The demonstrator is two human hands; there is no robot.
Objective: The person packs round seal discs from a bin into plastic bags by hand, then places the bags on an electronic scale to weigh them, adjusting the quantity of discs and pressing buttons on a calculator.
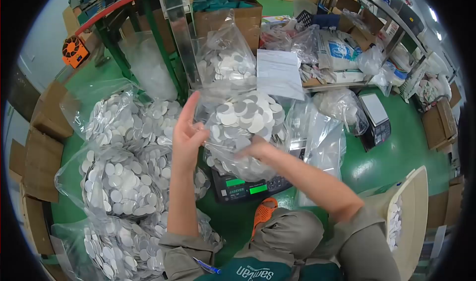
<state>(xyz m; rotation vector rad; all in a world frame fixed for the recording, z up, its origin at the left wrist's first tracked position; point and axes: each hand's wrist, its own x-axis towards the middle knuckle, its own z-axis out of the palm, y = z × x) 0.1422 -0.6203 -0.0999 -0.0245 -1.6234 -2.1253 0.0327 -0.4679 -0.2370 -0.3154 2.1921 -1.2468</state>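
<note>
A clear plastic bag of round white and grey discs (245, 115) rests on a black digital scale (233, 189) with green displays. My left hand (191, 127) is at the bag's left side, index finger stretched upward and the other fingers curled by the plastic; whether they grip it is unclear. My right hand (254, 151), blurred by motion, is at the front of the bag among the discs, with its fingers mostly hidden. Behind stands another bag of discs (230, 65), and a white paper sheet (279, 72) lies to its right.
Several filled disc bags (119, 182) cover the floor at left. Empty plastic bags (322, 147) lie right of the scale. A second scale (375, 115) stands farther right, and a cream bin (411, 221) with discs is at lower right. A green-legged table (111, 48) stands behind.
</note>
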